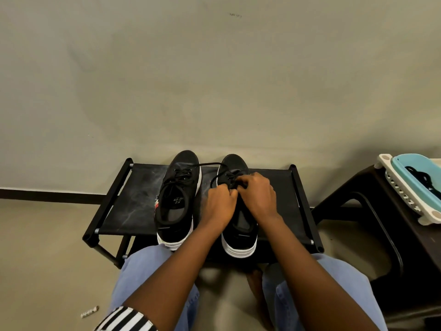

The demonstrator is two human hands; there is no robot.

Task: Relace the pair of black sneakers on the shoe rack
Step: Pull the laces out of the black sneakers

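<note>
Two black sneakers with white soles stood side by side on the fabric top of the black shoe rack (133, 199), toes pointing to the wall. The left sneaker (183, 163) was untouched, and its opening faced the person. Both hands worked on the right sneaker (235, 162), above its eyelets.

The grip of the left hand (220, 204) was closed: its fingers were curled and pinched the black lace (207, 164). From there one loop of the lace ran up and across toward the left sneaker. The grip of the right hand (259, 197) was closed too, with the fingers bent down on the lace at the tongue. The exact pinch was hidden by the knuckles. The two hands touched each other over the shoe.

The person's knees in blue jeans (143, 271) were just before the rack. At the right, on a dark stool (353, 187), lay a light-blue basket (401, 194) with something black inside.
</note>
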